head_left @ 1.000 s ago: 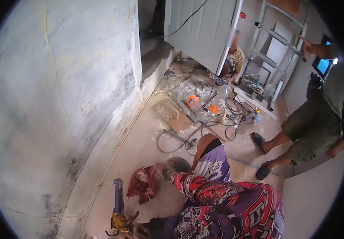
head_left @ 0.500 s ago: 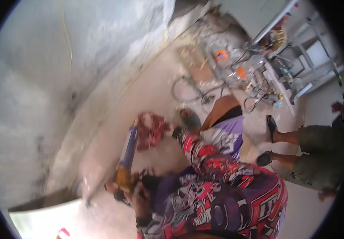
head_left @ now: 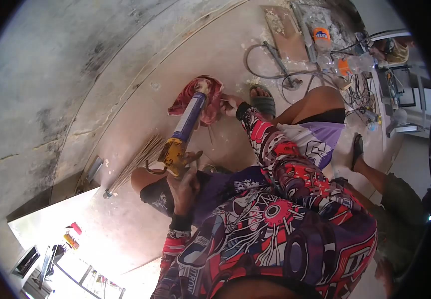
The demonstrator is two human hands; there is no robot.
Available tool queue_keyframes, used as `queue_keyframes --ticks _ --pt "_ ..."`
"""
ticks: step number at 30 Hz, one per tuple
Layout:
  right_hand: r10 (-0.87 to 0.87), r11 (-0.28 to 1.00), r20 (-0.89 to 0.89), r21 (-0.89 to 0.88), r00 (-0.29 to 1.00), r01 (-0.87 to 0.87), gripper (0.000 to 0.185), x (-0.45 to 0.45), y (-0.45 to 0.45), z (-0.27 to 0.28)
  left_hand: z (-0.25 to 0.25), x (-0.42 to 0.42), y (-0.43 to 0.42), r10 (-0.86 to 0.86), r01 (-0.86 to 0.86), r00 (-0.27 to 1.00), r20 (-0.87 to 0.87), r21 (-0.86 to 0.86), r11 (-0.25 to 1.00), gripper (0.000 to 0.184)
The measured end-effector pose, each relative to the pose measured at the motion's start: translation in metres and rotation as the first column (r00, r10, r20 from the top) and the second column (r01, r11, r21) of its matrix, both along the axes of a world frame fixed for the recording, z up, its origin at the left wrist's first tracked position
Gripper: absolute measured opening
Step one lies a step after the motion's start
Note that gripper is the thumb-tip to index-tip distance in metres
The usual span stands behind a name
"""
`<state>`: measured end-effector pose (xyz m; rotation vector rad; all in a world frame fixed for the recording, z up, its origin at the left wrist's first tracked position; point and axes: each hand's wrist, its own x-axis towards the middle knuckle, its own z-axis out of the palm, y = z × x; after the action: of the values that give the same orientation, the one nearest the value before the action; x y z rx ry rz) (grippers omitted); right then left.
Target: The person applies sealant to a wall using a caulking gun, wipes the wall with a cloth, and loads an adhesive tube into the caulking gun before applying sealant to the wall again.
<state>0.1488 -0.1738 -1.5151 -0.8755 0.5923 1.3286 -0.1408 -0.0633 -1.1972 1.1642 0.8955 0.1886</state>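
My left hand [head_left: 183,187] is wrapped round the rear of a caulking gun [head_left: 174,155] with a worn yellow body and a blue-and-white cartridge [head_left: 190,117]. The gun slants up and to the right, and its front end lies over a crumpled red rag [head_left: 185,99]. Whether the rag wraps the nozzle I cannot tell, as the tip is hidden. At the rag's right edge, my right hand [head_left: 231,105] is closed on the cloth.
A stained wall [head_left: 76,74] runs along the left. Thin sticks [head_left: 135,162] lie on the floor near the gun. A cable [head_left: 255,72], a board [head_left: 286,37] and plastic bottles [head_left: 321,40] are at the upper right. Another person's leg [head_left: 375,172] stands at the right.
The view has shifted, so hands, gun and rag appear higher. The gun's front end, earlier beside the rag's left edge, now overlaps the rag. Both hands keep their hold.
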Motion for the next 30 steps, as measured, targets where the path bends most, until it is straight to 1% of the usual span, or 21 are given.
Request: queue_keyframes --ticks 1,4,7,10,13,16,18,19,20,21,22,25,26,27,28,29,30 --pt "0.052 0.998 0.053 -0.037 0.997 -0.050 0.012 0.001 0.000 -0.004 -0.003 0.005 -0.002 -0.011 0.011 1.000 0.006 0.008 1.000 0.040" --pt "0.034 0.960 0.145 -0.281 0.989 0.008 0.016 -0.009 0.009 0.022 -0.010 0.016 -0.005 -0.001 0.001 1.000 0.004 -0.024 1.000 0.039" --pt "0.035 0.967 0.150 -0.254 0.988 0.004 0.016 -0.008 0.006 0.009 -0.017 0.018 -0.002 -0.014 0.014 1.000 -0.001 -0.085 0.996 0.035" --pt "0.028 0.969 0.129 -0.245 0.991 0.004 0.016 -0.008 0.010 -0.025 -0.016 0.022 0.000 -0.017 0.017 1.000 0.004 -0.089 0.996 0.036" --pt "0.011 0.981 0.101 -0.193 0.995 0.009 0.018 -0.011 0.015 -0.013 -0.023 0.021 0.000 -0.041 0.038 0.999 -0.023 -0.098 0.994 0.039" --pt "-0.039 0.999 0.029 -0.016 0.999 0.039 0.017 -0.013 0.014 -0.033 -0.017 0.026 -0.003 -0.111 0.108 0.992 -0.051 -0.074 0.991 0.040" --pt "-0.087 0.996 -0.045 0.033 0.995 0.088 0.018 -0.012 0.016 -0.010 -0.027 0.020 -0.003 -0.196 0.194 0.974 -0.111 -0.026 0.981 0.040" --pt "-0.108 0.992 -0.083 0.056 0.991 0.113 0.019 -0.012 0.015 -0.008 -0.031 0.017 -0.003 -0.236 0.238 0.961 -0.144 -0.005 0.971 0.039" --pt "-0.139 0.986 -0.124 0.079 0.982 0.150 0.020 -0.010 0.018 -0.007 -0.037 0.017 -0.003 -0.305 0.329 0.941 -0.150 0.176 0.928 0.041" --pt "-0.166 0.978 -0.166 0.099 0.972 0.184 0.021 -0.007 0.018 -0.022 -0.040 0.018 -0.003 -0.366 0.403 0.915 -0.170 0.350 0.846 0.044" --pt "-0.191 0.969 -0.211 0.118 0.959 0.219 0.022 -0.009 0.018 -0.031 -0.041 0.017 -0.003 -0.421 0.463 0.884 -0.204 0.506 0.728 0.046" --pt "-0.177 0.941 -0.248 0.240 0.953 0.237 0.025 -0.009 0.017 0.020 -0.036 0.018 -0.006 -0.493 0.499 0.848 -0.196 0.611 0.615 0.053" --pt "-0.037 0.947 0.012 0.318 0.999 0.031 0.026 -0.007 0.014 0.002 -0.034 0.017 -0.007 -0.513 0.521 0.832 -0.211 0.617 0.590 0.054" --pt "0.092 0.921 0.277 0.340 0.956 -0.188 0.027 -0.004 0.014 -0.023 -0.033 0.014 -0.006 -0.532 0.542 0.815 -0.228 0.623 0.564 0.055" --pt "0.202 0.898 0.479 0.257 0.854 -0.357 0.027 -0.005 0.011 -0.045 -0.031 0.012 -0.004 -0.550 0.563 0.798 -0.246 0.629 0.536 0.056" --pt "0.297 0.859 0.651 0.137 0.698 -0.493 0.028 -0.006 0.011 -0.052 -0.029 0.011 -0.003 -0.564 0.576 0.786 -0.253 0.631 0.520 0.056" --pt "0.377 0.817 0.772 -0.017 0.511 -0.576 0.028 -0.005 0.014 -0.045 -0.027 0.011 -0.001 -0.577 0.588 0.775 -0.260 0.633 0.504 0.057"
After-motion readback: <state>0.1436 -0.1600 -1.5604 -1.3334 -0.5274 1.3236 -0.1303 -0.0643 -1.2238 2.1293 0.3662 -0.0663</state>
